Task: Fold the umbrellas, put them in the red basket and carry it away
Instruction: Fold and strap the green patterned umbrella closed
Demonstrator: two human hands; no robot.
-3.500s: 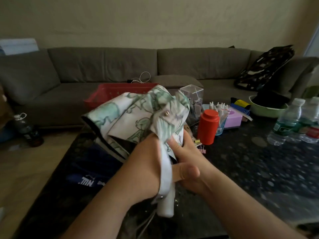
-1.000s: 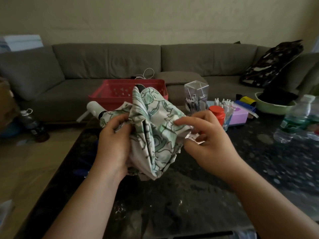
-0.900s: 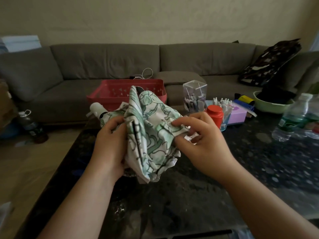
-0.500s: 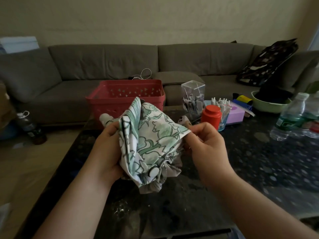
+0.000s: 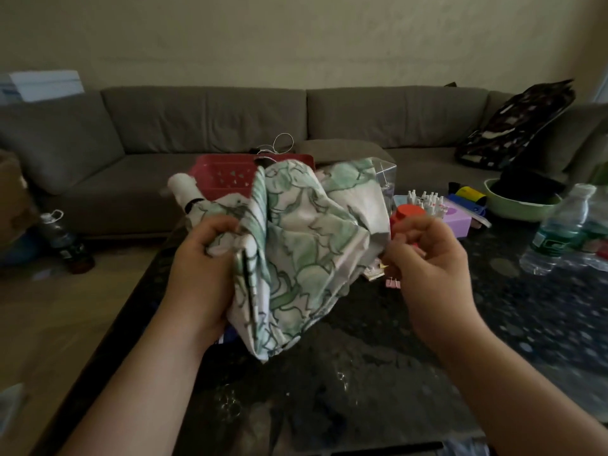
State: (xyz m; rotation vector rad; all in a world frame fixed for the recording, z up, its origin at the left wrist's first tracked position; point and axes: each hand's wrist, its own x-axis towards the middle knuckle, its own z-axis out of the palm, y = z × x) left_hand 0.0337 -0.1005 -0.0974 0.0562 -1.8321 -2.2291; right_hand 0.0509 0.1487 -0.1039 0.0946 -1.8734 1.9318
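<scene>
Umbrella (image 5: 306, 251) between two raised hands (image 5: 200, 274)

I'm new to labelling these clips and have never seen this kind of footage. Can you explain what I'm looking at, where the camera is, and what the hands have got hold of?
There is no machine here. The one picture comes from a camera worn on a person's head, looking forward and down, so both bare arms reach in from the bottom. The left hand grips a bunched umbrella, white fabric with a green print; its white handle sticks out at upper left. The right hand pinches the fabric's right edge with curled fingers. Below is a dark speckled table. Behind the umbrella is the red basket, partly hidden. To the right stand a red canister, a purple box, a green bowl and water bottles. A grey sofa runs along the back.
</scene>
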